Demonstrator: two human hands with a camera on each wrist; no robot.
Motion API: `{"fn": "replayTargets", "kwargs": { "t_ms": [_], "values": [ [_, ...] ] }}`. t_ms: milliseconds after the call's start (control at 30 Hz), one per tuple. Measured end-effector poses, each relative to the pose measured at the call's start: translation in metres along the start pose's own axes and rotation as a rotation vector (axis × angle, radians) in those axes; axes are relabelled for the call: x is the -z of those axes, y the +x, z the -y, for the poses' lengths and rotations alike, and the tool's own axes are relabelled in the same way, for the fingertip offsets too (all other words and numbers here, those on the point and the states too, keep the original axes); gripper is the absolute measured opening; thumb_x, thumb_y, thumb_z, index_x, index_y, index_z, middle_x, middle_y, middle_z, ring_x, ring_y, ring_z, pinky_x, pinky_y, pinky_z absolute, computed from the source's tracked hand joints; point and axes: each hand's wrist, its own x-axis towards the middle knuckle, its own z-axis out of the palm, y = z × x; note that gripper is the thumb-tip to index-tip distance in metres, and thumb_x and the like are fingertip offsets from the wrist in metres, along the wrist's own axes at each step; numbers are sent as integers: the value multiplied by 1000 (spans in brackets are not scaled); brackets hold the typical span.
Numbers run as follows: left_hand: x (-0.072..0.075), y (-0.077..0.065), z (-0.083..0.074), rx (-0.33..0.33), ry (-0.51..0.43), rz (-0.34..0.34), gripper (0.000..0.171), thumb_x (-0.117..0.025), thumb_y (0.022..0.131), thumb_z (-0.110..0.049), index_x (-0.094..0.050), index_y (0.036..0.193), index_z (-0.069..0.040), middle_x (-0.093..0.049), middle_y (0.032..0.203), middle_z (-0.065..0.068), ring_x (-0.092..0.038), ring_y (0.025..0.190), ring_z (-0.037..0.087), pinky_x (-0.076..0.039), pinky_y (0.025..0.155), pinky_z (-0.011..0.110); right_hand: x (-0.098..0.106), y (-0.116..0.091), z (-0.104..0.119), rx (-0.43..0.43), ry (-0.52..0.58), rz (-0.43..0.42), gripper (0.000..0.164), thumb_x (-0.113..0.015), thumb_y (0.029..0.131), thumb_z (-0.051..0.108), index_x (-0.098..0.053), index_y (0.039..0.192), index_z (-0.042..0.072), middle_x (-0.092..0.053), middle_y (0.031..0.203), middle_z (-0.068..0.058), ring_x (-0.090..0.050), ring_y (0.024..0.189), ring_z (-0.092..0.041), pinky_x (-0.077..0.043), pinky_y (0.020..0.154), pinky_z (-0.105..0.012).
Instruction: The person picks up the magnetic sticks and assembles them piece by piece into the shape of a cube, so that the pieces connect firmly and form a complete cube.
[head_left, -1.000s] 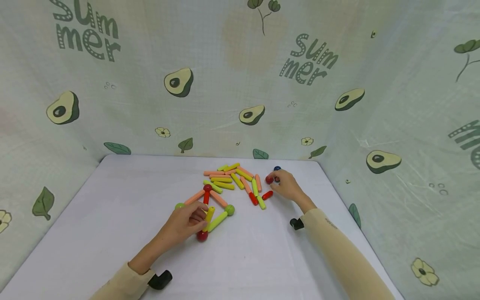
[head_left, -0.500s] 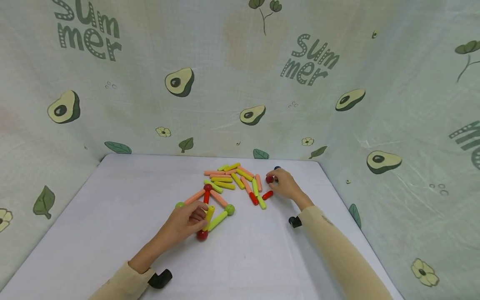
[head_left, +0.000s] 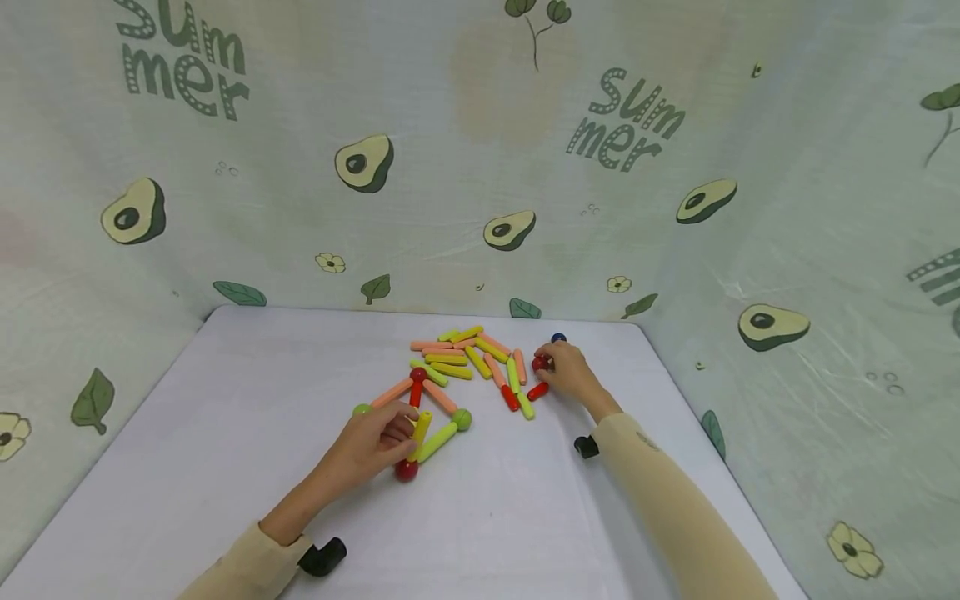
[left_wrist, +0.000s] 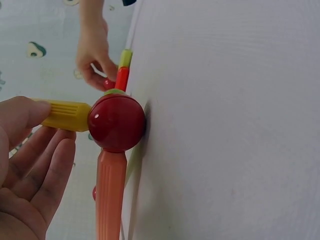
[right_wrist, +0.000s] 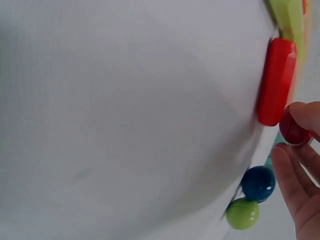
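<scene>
My left hand (head_left: 372, 437) pinches an upright yellow rod (left_wrist: 67, 116) between thumb and fingers. The rod's lower end sits in a red ball (left_wrist: 116, 123), which also joins a pink rod (left_wrist: 111, 190) and a light green rod (head_left: 438, 442). These belong to a flat frame of rods with green balls (head_left: 462, 419) at its sides and another red ball (head_left: 418, 375) at the far corner. Off to the right, my right hand (head_left: 572, 372) holds a loose red ball (right_wrist: 293, 129) at its fingertips, beside a short red rod (right_wrist: 277, 82).
Loose yellow, pink and green rods (head_left: 448, 360) lie in a pile at the back middle of the white table (head_left: 525, 533). A blue ball (right_wrist: 258, 183) and a green ball (right_wrist: 243, 213) sit near my right hand. A printed cloth (head_left: 420, 275) hangs behind the table.
My right fingers have drawn in around the red ball and shifted slightly. My left hand keeps its grip on the yellow rod. The head view has turned a little.
</scene>
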Motion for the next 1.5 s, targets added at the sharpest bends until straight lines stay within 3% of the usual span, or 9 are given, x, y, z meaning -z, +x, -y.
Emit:
{"fn": "replayTargets", "kwargs": {
  "t_ms": [100, 233, 433, 633, 800, 967, 1233, 1367, 1500],
  "values": [
    [0, 0, 0, -4, 2, 1, 39, -85, 91, -9, -66, 122, -20, -72, 102, -8, -71, 92, 8, -61, 81, 22, 5, -7, 18, 25, 73, -48, 35, -81, 95, 13, -71, 128, 6, -69, 117, -12, -64, 101, -27, -61, 91, -40],
    [0, 1, 0, -2, 4, -7, 40, -86, 91, -9, -66, 123, -20, -71, 102, -8, -70, 92, 8, -61, 81, 21, 13, -18, 59, 103, 233, -57, 35, -81, 95, 11, -69, 128, 6, -71, 122, -10, -70, 102, -24, -62, 91, -38],
    [0, 1, 0, -8, 6, -7, 40, -85, 91, -8, -66, 124, -19, -70, 102, -7, -70, 92, 9, -61, 81, 21, 17, -40, 117, 259, 403, 18, 33, -82, 95, 15, -71, 126, 10, -75, 118, -3, -73, 101, -16, -62, 90, -32],
    [-1, 1, 0, -5, -4, -6, 39, -85, 91, -8, -66, 123, -18, -71, 101, -7, -70, 92, 9, -61, 81, 22, 11, -57, 156, 388, 510, 121, 32, -82, 96, 18, -73, 126, 10, -75, 117, -1, -72, 102, -14, -61, 90, -30],
    [-1, 1, 2, -29, -11, -12, 38, -85, 91, -6, -65, 122, -18, -72, 101, -7, -71, 91, 8, -62, 80, 23, 3, -61, 170, 416, 526, 168, 34, -80, 97, 18, -73, 130, 10, -75, 121, 0, -72, 104, -11, -60, 90, -27],
    [1, 1, 3, -63, -14, -16, 37, -85, 90, -4, -65, 120, -16, -72, 102, -6, -71, 91, 9, -62, 79, 24, -2, -60, 175, 431, 508, 162, 40, -80, 97, 19, -72, 135, 8, -76, 121, -1, -72, 104, -13, -60, 90, -26],
    [6, -2, 3, -24, 31, -30, 39, -86, 90, -7, -66, 121, -18, -70, 101, -8, -70, 92, 9, -61, 79, 22, -3, -59, 179, 442, 495, 169, 42, -80, 98, 20, -71, 138, 13, -74, 127, 2, -71, 107, -15, -61, 91, -29],
    [10, -3, 0, -47, 15, -71, 41, -87, 91, -14, -65, 126, -18, -72, 106, -8, -71, 93, 8, -61, 79, 22, -2, -60, 182, 427, 514, 180, 41, -79, 98, 20, -71, 138, 14, -74, 126, 5, -70, 106, -12, -60, 92, -29],
    [15, 0, -7, -113, 12, -137, 46, -87, 91, -22, -62, 129, -20, -73, 113, -6, -73, 93, 6, -63, 81, 29, -2, -62, 186, 420, 549, 177, 39, -80, 98, 20, -72, 135, 14, -75, 125, 2, -70, 105, -14, -61, 92, -30]
  ]
}}
